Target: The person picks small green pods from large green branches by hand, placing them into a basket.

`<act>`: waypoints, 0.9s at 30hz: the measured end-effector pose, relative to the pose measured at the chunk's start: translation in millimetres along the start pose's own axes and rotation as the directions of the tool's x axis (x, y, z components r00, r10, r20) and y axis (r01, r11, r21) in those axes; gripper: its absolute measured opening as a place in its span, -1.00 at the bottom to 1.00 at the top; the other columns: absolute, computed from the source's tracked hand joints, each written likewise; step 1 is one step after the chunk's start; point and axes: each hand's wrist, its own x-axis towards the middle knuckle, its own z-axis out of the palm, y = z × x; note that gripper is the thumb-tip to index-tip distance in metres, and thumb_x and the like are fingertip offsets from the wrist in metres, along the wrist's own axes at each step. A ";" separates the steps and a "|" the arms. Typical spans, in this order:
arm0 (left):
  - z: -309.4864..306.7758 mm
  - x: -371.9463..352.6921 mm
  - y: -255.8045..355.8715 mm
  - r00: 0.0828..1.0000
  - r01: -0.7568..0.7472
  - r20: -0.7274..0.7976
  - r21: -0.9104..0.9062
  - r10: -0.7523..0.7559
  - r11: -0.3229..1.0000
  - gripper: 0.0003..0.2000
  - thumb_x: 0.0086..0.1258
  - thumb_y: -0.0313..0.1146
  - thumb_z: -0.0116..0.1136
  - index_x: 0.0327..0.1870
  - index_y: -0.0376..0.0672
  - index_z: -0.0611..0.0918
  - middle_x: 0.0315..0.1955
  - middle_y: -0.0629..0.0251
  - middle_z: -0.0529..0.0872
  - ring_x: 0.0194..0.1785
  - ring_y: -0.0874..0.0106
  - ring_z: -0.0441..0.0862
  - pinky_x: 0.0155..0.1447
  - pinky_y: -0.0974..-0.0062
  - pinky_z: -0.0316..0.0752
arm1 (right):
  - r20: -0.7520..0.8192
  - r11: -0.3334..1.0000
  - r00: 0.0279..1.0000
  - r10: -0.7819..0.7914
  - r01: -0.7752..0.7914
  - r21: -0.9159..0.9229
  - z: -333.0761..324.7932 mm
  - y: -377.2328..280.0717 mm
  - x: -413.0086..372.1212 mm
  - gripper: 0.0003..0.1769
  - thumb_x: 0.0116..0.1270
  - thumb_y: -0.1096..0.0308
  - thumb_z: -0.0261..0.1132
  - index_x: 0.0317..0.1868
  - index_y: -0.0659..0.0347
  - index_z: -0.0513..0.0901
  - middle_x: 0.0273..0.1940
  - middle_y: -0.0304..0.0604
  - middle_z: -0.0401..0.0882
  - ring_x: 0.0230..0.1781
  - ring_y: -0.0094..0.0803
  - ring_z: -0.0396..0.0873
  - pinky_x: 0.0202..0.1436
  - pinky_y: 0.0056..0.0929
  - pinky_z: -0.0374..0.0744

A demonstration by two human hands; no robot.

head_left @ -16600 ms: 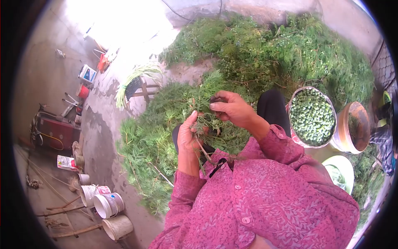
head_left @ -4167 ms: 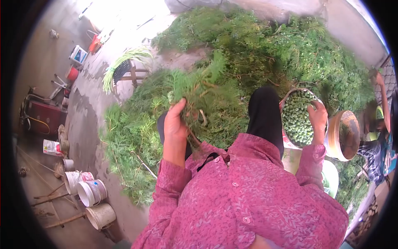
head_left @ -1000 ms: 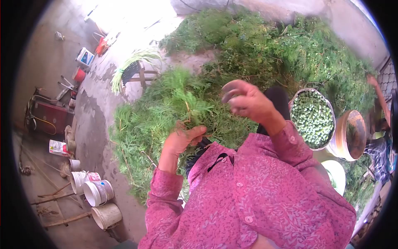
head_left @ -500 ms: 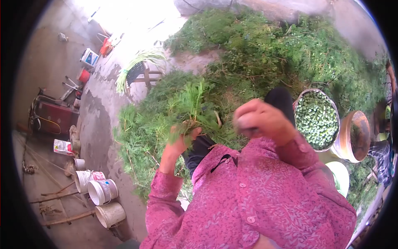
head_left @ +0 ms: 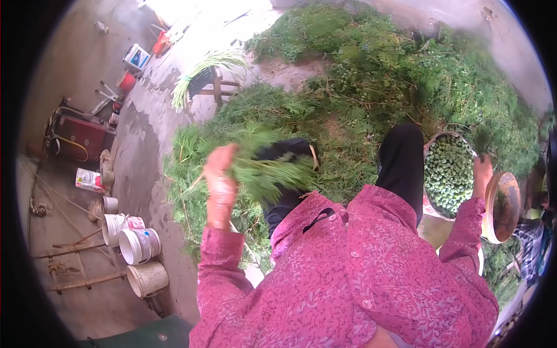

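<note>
My left hand (head_left: 220, 172) is closed around a feathery evergreen sprig (head_left: 270, 174), whose leafy end reaches right, across my dark-trousered knee. The sprig and the fingers are blurred by motion. Over at the right, my right hand (head_left: 483, 174) is at the rim of a bucket (head_left: 428, 204), its fingers loosely extended and partly out of sight. Small green cones or berries (head_left: 449, 174) fill that bucket nearly to the brim. Cut evergreen branches (head_left: 360, 93) lie heaped in front of my knees and around my left side.
Beside my right forearm, a brownish round bucket (head_left: 502, 207) is tipped toward me. Several white buckets (head_left: 139, 246) stand along the left, near a wooden ladder-like frame (head_left: 87, 281). A small stool (head_left: 217, 87) with pale green stalks on it is farther ahead.
My right hand has gone from in front of my chest to the bucket at the right. My left hand has risen and shifted left, and the sprig has swung from upright to sideways.
</note>
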 end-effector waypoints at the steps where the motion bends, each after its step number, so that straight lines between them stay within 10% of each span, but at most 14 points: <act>1: -5.3 0.8 -18.5 0.994 -0.030 -0.109 0.028 0.033 0.999 -0.70 -0.01 -0.54 0.07 -0.18 -0.15 0.58 -0.38 0.23 0.62 -0.29 0.27 0.56 -0.20 0.40 0.46 | 0.097 0.997 0.995 0.030 -0.022 -0.075 4.7 8.1 -2.4 -0.54 0.09 0.11 0.16 0.00 0.12 0.55 -0.07 -0.05 0.57 -0.05 -0.11 0.53 0.05 -0.26 0.44; 3: -22.9 7.3 -52.4 0.867 0.404 -0.100 -0.432 -0.488 0.806 -0.76 0.12 -0.54 0.04 -0.18 -0.10 0.58 -0.36 0.25 0.64 -0.28 0.29 0.58 -0.19 0.39 0.47 | 0.164 0.994 0.986 0.041 -0.024 -0.107 19.0 27.1 -5.6 -0.48 0.05 0.07 0.18 0.03 0.11 0.54 -0.02 0.01 0.54 0.01 -0.10 0.50 0.10 -0.28 0.41; 5: -38.5 -8.5 -163.2 0.840 0.434 -0.051 -0.532 -0.540 0.726 -0.80 0.16 -0.43 0.11 -0.17 -0.05 0.58 -0.30 0.24 0.65 -0.26 0.28 0.59 -0.18 0.38 0.47 | 0.167 0.998 0.985 0.046 -0.039 -0.043 9.9 13.2 -18.8 -0.46 0.05 0.05 0.19 0.01 0.15 0.54 -0.02 0.04 0.53 0.00 -0.09 0.50 0.09 -0.28 0.41; 6: -50.4 -6.2 -165.1 0.857 0.514 -0.030 0.016 -0.514 0.857 -0.71 0.11 -0.37 0.18 -0.09 -0.02 0.56 -0.23 0.22 0.64 -0.19 0.28 0.59 -0.13 0.35 0.46 | 0.161 0.998 0.985 0.056 -0.049 -0.046 10.1 11.5 -20.8 -0.46 0.05 0.05 0.19 0.01 0.15 0.54 -0.02 0.04 0.53 0.00 -0.09 0.50 0.09 -0.28 0.41; 7: -63.1 0.4 -157.8 0.870 0.408 0.002 0.560 -0.493 0.721 -0.61 0.06 -0.31 0.26 -0.02 0.01 0.54 -0.16 0.21 0.63 -0.12 0.28 0.59 -0.08 0.33 0.45 | 0.150 1.000 0.988 0.026 -0.027 0.009 12.5 10.0 -21.3 -0.46 0.05 0.05 0.19 0.00 0.18 0.55 -0.04 0.05 0.54 -0.01 -0.10 0.51 0.08 -0.28 0.41; 8: -67.0 7.0 -149.2 0.876 0.396 0.011 0.555 -0.483 0.731 -0.61 0.06 -0.31 0.26 -0.02 0.01 0.54 -0.16 0.21 0.63 -0.12 0.28 0.59 -0.08 0.33 0.45 | 0.137 0.998 0.991 -0.003 -0.005 0.062 13.6 7.8 -22.1 -0.46 0.05 0.04 0.19 -0.01 0.21 0.55 -0.06 0.06 0.55 -0.02 -0.10 0.51 0.07 -0.27 0.42; 10: -68.9 18.5 -131.0 0.462 0.539 0.113 0.752 -0.880 0.379 -0.37 -0.09 -0.26 0.37 0.13 0.06 0.45 -0.03 0.21 0.59 0.03 0.30 0.54 0.05 0.27 0.38 | 0.162 0.995 0.987 -0.018 0.002 0.096 5.9 -11.4 -21.8 -0.47 0.05 0.04 0.19 -0.03 0.22 0.56 -0.07 0.06 0.55 -0.03 -0.11 0.52 0.06 -0.28 0.42; 13: -62.2 42.1 -84.5 0.394 0.496 0.136 0.801 -0.909 0.335 -0.27 -0.12 -0.27 0.38 0.21 0.09 0.38 0.03 0.21 0.55 0.12 0.33 0.48 0.15 0.24 0.31 | 0.211 0.984 0.973 -0.096 0.060 0.169 -4.5 -49.1 -17.7 -0.49 0.07 0.05 0.19 -0.05 0.24 0.57 -0.10 0.06 0.57 -0.06 -0.12 0.54 0.05 -0.29 0.43; 15: -46.6 55.6 -67.2 0.434 0.441 0.154 0.823 -0.887 0.359 -0.29 -0.09 -0.22 0.38 0.21 0.03 0.37 0.03 0.20 0.55 0.09 0.32 0.51 0.15 0.26 0.33 | 0.234 0.963 0.955 -0.183 0.126 0.239 -10.5 -82.4 -13.7 -0.50 0.09 0.06 0.18 -0.06 0.25 0.57 -0.10 0.05 0.57 -0.07 -0.14 0.55 0.04 -0.32 0.44; 19: 16.4 68.1 -57.1 0.819 0.295 0.376 0.370 -0.433 0.881 -0.41 0.02 -0.19 0.31 0.14 -0.10 0.44 -0.03 0.13 0.57 0.03 0.25 0.54 0.10 0.36 0.41 | 0.302 0.912 0.886 -0.353 0.254 0.323 -5.4 -152.2 -12.8 -0.55 0.13 0.12 0.15 -0.06 0.26 0.57 -0.10 0.01 0.58 -0.07 -0.19 0.55 0.06 -0.34 0.46; 23: 109.5 94.8 18.5 0.861 0.047 0.494 0.161 -0.122 0.986 -0.50 -0.01 -0.17 0.30 0.01 -0.12 0.53 -0.14 0.07 0.61 -0.08 0.19 0.57 -0.01 0.29 0.46 | 0.451 0.831 0.706 -0.546 0.392 0.393 21.4 -220.8 -14.6 -0.57 0.12 0.16 0.18 -0.08 0.28 0.58 -0.15 0.00 0.59 -0.15 -0.21 0.56 0.00 -0.36 0.49; 27: 189.7 112.7 49.4 0.711 0.006 0.701 -0.086 0.056 0.996 -0.63 0.01 -0.17 0.27 -0.21 -0.18 0.54 -0.31 0.06 0.62 -0.17 0.12 0.57 -0.10 0.20 0.44 | 0.642 0.756 0.414 -0.645 0.471 0.455 66.5 -285.7 -17.9 -0.61 0.08 0.20 0.18 -0.17 0.33 0.58 -0.22 0.05 0.59 -0.20 -0.19 0.56 -0.06 -0.36 0.50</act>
